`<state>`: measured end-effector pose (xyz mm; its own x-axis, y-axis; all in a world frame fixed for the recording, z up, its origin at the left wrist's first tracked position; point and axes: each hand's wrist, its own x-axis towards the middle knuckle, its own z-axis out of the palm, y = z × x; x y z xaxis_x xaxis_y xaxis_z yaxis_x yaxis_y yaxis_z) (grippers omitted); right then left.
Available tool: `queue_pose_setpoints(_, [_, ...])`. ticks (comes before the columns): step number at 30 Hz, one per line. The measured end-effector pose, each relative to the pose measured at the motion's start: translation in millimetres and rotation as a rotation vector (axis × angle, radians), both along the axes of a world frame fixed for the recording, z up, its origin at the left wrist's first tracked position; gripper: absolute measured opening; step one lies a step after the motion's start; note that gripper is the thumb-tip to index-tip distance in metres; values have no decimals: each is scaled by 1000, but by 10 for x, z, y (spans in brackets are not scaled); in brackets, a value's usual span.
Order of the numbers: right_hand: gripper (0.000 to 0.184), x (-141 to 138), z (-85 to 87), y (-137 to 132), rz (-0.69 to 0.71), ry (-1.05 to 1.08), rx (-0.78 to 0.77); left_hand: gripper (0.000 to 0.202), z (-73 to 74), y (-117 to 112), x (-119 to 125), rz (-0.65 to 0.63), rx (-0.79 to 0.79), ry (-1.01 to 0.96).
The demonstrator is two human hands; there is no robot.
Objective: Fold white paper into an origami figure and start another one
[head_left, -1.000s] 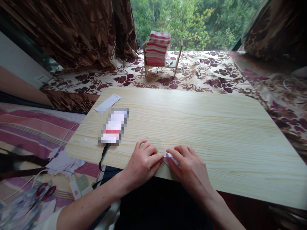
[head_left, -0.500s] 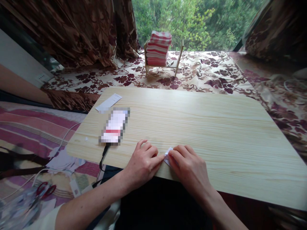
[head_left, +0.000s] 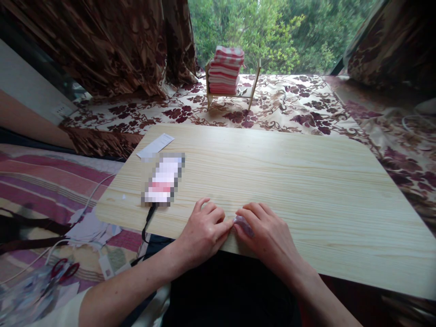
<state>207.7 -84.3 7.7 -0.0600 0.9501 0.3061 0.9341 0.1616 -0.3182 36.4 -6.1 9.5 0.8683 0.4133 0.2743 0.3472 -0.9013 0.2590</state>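
Note:
A small piece of white folded paper (head_left: 243, 223) rests at the near edge of the wooden table (head_left: 289, 181). My right hand (head_left: 267, 234) is closed on it, with thumb and fingers either side, and hides part of it. My left hand (head_left: 206, 229) lies on the table with its fingers bent. The thumb and index tip of that hand pinch at the paper's left corner.
A blurred-out phone (head_left: 163, 179) with a black cable and a white paper strip (head_left: 156, 145) lie on the table's left. Red-handled scissors (head_left: 64, 270) and paper scraps (head_left: 95, 229) are on the bed. Folded pink-and-white towels (head_left: 224, 70) stand on a small rack by the window.
My right hand's fingers have shifted slightly left over the paper, and the paper's upper end looks lower and more covered. The left hand stays in place.

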Motion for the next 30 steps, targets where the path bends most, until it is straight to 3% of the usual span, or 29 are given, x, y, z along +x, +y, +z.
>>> queue_pose_setpoints(10, [10,56,-18,3,7,24,9,22,28,5,8,-6,7,9])
queue_pose_setpoints(18, [16,216,-55,-16,-238,207,-36,21,106,-19,38,-9,-6,33])
queue_pose_setpoints(22, [18,242,-55,-9,-228,204,-46,21,149,1,161,-8,-10,34])
queue_pose_setpoints(30, [14,197,-52,-25,-225,222,-21,21,75,25,287,4,47,85])
